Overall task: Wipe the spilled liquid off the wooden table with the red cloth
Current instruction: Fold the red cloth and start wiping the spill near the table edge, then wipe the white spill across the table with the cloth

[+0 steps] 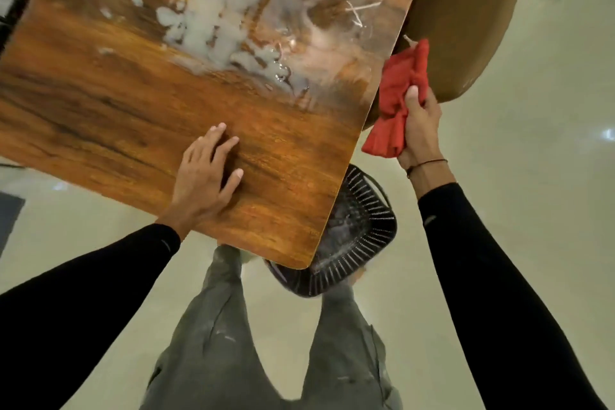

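Note:
The wooden table fills the upper left of the head view. White spilled liquid lies in streaks and puddles across its far middle, with thinner smears toward the right edge. My left hand rests flat on the near part of the tabletop, fingers spread, holding nothing. My right hand is just off the table's right edge, gripping the bunched red cloth, which hangs in the air beside the edge, apart from the spill.
A black slotted basket stands on the floor under the table's near right corner. A tan chair seat sits close beyond the right edge, behind the cloth. My legs in grey trousers stand on pale floor.

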A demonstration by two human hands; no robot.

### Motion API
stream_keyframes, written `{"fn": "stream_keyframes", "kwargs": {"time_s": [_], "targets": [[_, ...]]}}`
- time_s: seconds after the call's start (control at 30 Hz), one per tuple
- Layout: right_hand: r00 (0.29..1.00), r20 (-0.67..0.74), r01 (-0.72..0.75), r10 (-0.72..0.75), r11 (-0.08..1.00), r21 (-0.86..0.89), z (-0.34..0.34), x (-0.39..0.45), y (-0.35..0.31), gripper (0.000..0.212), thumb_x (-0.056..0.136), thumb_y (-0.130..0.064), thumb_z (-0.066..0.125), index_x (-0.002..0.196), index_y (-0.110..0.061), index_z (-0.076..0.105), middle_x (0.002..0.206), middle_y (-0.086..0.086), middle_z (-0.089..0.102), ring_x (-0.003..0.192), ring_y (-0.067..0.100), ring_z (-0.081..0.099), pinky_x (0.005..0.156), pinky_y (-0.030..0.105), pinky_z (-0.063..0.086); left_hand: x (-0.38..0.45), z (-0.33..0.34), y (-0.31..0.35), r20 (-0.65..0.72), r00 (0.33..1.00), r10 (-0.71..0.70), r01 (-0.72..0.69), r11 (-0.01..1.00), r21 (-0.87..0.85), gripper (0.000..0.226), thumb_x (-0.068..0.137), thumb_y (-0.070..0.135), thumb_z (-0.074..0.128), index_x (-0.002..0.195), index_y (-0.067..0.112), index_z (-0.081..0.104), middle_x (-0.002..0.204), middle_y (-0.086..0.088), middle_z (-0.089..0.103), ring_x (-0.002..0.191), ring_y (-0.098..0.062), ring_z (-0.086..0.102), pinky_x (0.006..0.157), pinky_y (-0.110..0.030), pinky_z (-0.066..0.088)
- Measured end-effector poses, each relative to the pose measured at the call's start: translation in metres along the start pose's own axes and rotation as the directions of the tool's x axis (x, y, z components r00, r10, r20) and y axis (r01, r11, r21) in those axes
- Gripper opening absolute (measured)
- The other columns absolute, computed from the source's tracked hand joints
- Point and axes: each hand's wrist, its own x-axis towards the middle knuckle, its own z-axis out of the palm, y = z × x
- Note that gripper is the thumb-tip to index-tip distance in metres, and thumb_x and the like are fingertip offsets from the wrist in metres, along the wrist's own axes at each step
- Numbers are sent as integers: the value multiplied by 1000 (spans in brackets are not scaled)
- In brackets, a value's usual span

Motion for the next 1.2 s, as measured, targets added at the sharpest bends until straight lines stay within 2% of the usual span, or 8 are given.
{"fn": "stream_keyframes", "kwargs": {"time_s": [0.13, 0.3, 0.47, 0.7, 0.9, 1.0, 1.1, 1.2], "targets": [[977, 177, -135, 120, 988, 72, -25, -19, 5, 47, 124, -18, 41, 169, -4, 44, 159, 20, 61, 125, 25, 69, 106, 39, 63, -25, 0, 77, -111, 921, -372, 355, 923, -149, 55, 111, 46, 54, 158, 18, 48, 173, -12, 39, 159, -31, 37, 131, -54, 29], [915, 324, -277, 241, 958, 71, -44, -34, 1, 51, 124, -26, 39, 172, -9, 40, 163, 27, 57, 109, 29, 72, 86, 38, 68, -28, 2, 162, -116, 777, -619, 544, 753, -370, 41, 109, 32, 67, 146, 15, 60, 156, -12, 56, 144, -28, 50, 124, -57, 42], [891, 350, -333, 290, 941, 65, -50, -33, 4, 50, 124, -28, 39, 172, -12, 42, 160, 24, 62, 112, 32, 73, 91, 41, 68, -27, 13, 187, -98, 742, -663, 558, 692, -458, 34, 108, 28, 68, 139, 18, 62, 148, -8, 58, 136, -24, 53, 120, -52, 45], [872, 386, -322, 302, 947, -14, -45, -18, -8, 51, 123, -26, 43, 173, -15, 42, 144, 11, 74, 106, 23, 82, 83, 36, 69, -31, 19, 196, -86, 663, -744, 623, 612, -487, 32, 108, 26, 68, 138, 17, 64, 145, -8, 60, 133, -23, 53, 114, -41, 43], [791, 505, -333, 346, 935, -119, -25, 39, -35, 46, 123, -25, 43, 168, -23, 48, 135, 6, 80, 106, 25, 79, 88, 43, 70, -5, 17, 221, -80, 499, -863, 731, 468, -496, 30, 113, 28, 62, 141, 17, 61, 147, -6, 58, 136, -22, 52, 114, -36, 41], [720, 569, -307, 398, 917, -253, -3, 69, -52, 45, 123, -28, 44, 167, -22, 51, 133, 8, 78, 109, 26, 77, 90, 41, 69, 20, 8, 241, -63, 368, -928, 801, 350, -485, 31, 116, 28, 56, 144, 15, 60, 150, -7, 56, 138, -23, 53, 121, -38, 40], [659, 629, -213, 412, 905, -369, 13, 92, -70, 37, 122, -30, 47, 156, -27, 60, 137, 6, 76, 116, 25, 76, 91, 39, 68, 52, -4, 258, -58, 291, -955, 802, 276, -529, 32, 117, 23, 53, 145, 9, 60, 150, -13, 56, 137, -29, 55, 120, -42, 41], [557, 729, -98, 397, 903, -417, 26, 107, -78, 29, 123, -26, 45, 145, -28, 63, 137, 8, 73, 120, 31, 69, 101, 50, 59, 74, -8, 264, -82, 159, -984, 811, 178, -558, 33, 117, 20, 51, 146, 6, 59, 154, -14, 54, 140, -30, 54, 122, -44, 38]]}}
